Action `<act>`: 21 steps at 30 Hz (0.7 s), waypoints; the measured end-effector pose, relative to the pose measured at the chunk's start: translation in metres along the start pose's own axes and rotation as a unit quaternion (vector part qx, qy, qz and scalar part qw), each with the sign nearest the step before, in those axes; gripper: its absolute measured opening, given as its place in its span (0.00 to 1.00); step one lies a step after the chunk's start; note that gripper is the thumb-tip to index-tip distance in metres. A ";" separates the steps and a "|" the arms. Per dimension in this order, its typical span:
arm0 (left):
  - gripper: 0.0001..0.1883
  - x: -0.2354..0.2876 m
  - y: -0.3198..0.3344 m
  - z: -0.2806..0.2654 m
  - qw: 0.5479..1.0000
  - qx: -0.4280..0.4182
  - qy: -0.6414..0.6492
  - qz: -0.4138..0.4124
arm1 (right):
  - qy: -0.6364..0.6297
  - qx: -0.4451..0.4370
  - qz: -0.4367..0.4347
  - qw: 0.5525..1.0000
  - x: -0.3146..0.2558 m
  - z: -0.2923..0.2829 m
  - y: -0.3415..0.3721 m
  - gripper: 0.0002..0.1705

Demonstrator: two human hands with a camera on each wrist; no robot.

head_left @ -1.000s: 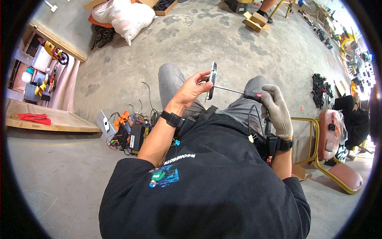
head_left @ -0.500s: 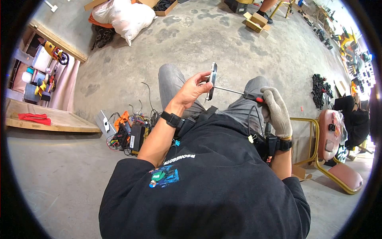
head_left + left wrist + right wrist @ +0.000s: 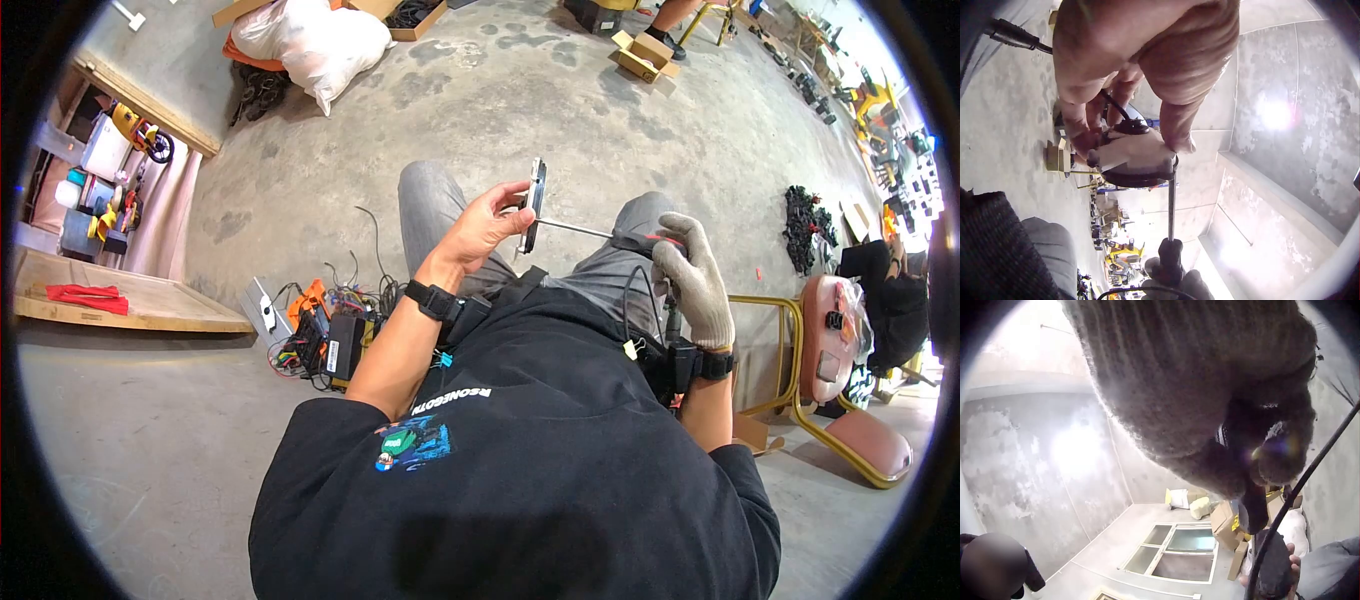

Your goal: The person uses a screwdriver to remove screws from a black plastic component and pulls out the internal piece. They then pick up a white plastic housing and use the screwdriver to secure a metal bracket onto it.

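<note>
The bare left hand (image 3: 482, 228) pinches a thin round device (image 3: 534, 205) between thumb and fingers, holding it on edge above the lap. In the left wrist view the device (image 3: 1138, 156) shows a pale face, a dark rim and a black cable. The right hand (image 3: 697, 278), in a knitted glove, grips the dark and red handle of a screwdriver (image 3: 580, 229). Its shaft meets the device's edge near the left thumb, also in the left wrist view. In the right wrist view gloved fingers curl round the handle (image 3: 1252, 509).
Tangled wires and electronic parts (image 3: 345, 345) lie on the floor at the left. A yellow-framed chair (image 3: 795, 350) stands at the right. Farther off are white bags (image 3: 320, 45), an open carton (image 3: 642, 58) and a wooden-edged platform (image 3: 150, 300). A cable (image 3: 1310, 472) passes near the gloved hand.
The gloved fingers have shifted round the screwdriver handle, straightening and then curling again. The left hand and the device have barely moved.
</note>
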State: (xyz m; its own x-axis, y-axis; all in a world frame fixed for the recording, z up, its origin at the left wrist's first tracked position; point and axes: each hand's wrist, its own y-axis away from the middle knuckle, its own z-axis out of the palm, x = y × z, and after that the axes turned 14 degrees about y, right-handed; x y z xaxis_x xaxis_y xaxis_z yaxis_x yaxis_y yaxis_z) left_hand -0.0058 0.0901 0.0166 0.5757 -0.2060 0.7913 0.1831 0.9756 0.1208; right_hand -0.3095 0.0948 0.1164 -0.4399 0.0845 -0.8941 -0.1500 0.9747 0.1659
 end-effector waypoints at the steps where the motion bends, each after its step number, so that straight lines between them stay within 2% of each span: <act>1: 0.41 0.000 0.000 0.000 1.000 0.000 0.000 0.000 | 0.013 0.010 -0.035 0.999 0.004 0.000 -0.001 0.23; 2: 0.41 -0.001 0.000 -0.001 1.000 -0.001 0.000 0.001 | 0.027 0.021 -0.069 0.997 0.006 0.000 -0.001 0.23; 6: 0.43 0.000 0.000 -0.002 1.000 -0.010 -0.010 -0.012 | 0.047 0.007 -0.048 0.998 0.001 -0.007 -0.003 0.22; 8: 0.42 0.000 0.000 -0.002 1.000 -0.006 -0.010 -0.015 | 0.024 -0.029 0.031 0.999 -0.005 -0.010 -0.003 0.21; 9: 0.42 0.000 0.001 -0.002 1.000 -0.003 -0.011 -0.018 | 0.023 -0.028 0.031 0.999 -0.003 -0.010 -0.003 0.21; 12: 0.42 0.002 0.002 0.000 1.000 -0.003 -0.014 -0.016 | 0.011 -0.044 0.021 0.999 0.003 -0.006 -0.002 0.22; 14: 0.42 0.002 0.002 0.000 1.000 -0.002 -0.012 -0.015 | 0.009 0.019 -0.030 0.999 0.000 0.002 0.000 0.24; 17: 0.41 0.002 0.003 0.001 1.000 -0.004 -0.011 -0.013 | 0.038 0.008 -0.068 0.997 -0.002 -0.002 0.001 0.25; 21: 0.41 0.001 0.001 -0.002 1.000 -0.007 -0.017 -0.015 | 0.035 -0.013 -0.065 0.997 0.003 -0.006 -0.003 0.25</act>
State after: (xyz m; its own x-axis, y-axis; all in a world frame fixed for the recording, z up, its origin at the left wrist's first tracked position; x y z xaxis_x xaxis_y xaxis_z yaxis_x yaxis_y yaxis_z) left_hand -0.0036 0.0912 0.0161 0.5426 -0.2327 0.8071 0.2119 0.9677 0.1366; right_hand -0.3161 0.0908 0.1159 -0.4759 -0.0573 -0.8776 -0.2316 0.9708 0.0622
